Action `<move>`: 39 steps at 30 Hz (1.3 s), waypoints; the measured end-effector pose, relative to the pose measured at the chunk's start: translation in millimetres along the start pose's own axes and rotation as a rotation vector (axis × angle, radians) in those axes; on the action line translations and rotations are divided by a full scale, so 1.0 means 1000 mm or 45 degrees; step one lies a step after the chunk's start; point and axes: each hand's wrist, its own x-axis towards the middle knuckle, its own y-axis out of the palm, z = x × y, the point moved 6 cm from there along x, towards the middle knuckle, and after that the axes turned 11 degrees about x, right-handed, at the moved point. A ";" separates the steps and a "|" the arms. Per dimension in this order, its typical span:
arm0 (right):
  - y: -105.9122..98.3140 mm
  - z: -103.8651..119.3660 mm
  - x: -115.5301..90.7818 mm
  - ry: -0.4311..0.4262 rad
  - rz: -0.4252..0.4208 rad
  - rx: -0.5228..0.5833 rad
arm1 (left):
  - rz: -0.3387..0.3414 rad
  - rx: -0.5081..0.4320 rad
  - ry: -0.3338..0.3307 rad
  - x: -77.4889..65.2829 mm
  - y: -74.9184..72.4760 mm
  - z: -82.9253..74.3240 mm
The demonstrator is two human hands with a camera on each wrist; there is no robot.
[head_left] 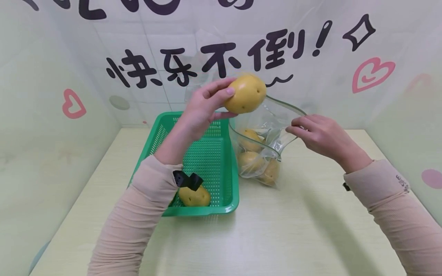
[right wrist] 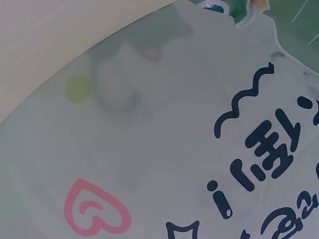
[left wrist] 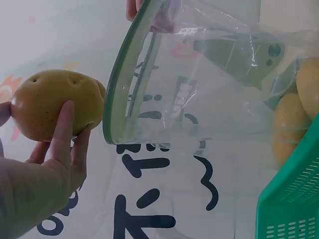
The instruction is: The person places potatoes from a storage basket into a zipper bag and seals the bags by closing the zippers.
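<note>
My left hand (head_left: 203, 107) grips a yellow potato (head_left: 246, 94) between thumb and fingers, raised beside the mouth of a clear zip bag. In the left wrist view that potato (left wrist: 57, 104) is right at the bag's green zip edge (left wrist: 117, 89). The right hand (head_left: 321, 134) pinches the rim of the zip bag (head_left: 272, 122) on its right side, and the mouth gapes. Several potatoes (head_left: 250, 161) lie in the bottom of the bag. Another potato (head_left: 195, 196) sits in the green basket (head_left: 235, 191), partly behind my left wrist's camera. The right wrist view shows no hand.
The basket stands on a pale wooden table (head_left: 276, 237), left of the bag. A printed white curtain (head_left: 165, 38) with dark lettering and pink hearts rises behind and at both sides.
</note>
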 end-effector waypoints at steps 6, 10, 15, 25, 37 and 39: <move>-0.001 0.001 0.001 0.003 -0.006 0.000 | 0.052 0.120 -0.039 0.004 0.008 0.003; -0.001 0.001 0.002 0.011 0.019 -0.003 | 0.049 0.189 -0.040 0.006 0.011 0.004; -0.002 0.001 0.003 0.009 0.023 -0.002 | 0.022 0.282 -0.032 0.008 0.013 0.005; -0.004 0.001 0.009 0.022 0.018 -0.005 | -0.002 0.421 -0.034 0.013 0.015 0.007; -0.005 0.000 0.014 0.022 -0.013 -0.024 | -0.029 0.617 -0.016 0.014 0.012 0.011; -0.005 0.000 0.014 0.022 -0.015 -0.024 | -0.041 0.613 -0.009 0.013 0.010 0.011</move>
